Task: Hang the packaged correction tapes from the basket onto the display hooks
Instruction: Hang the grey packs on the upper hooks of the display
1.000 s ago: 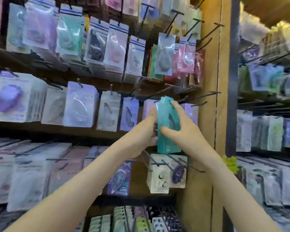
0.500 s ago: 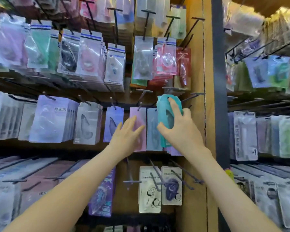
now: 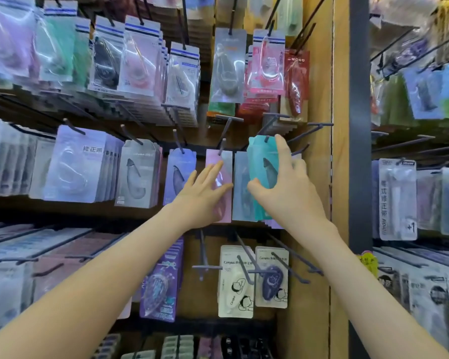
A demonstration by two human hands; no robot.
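Teal correction-tape pack held up at a display hook in the middle row, at 2 o'clock from frame centre.

The right hand covers the pack's right edge and lower half, thumb curled under and forefinger straight up the side. The dark hook tip shows at the pack's top edge, but whether it passes through the hanging hole cannot be told. The pack is glossy film over a teal card, with a dark teardrop shape inside. At 9 o'clock from it, the left hand lies flat with spread, straight fingers on a shiny pink pack. A grey-blue pack hangs between them, partly hidden. A wooden post stands at 3 o'clock, and cream cartoon-printed packs hang at 6 o'clock. The far-left packs are blurred.
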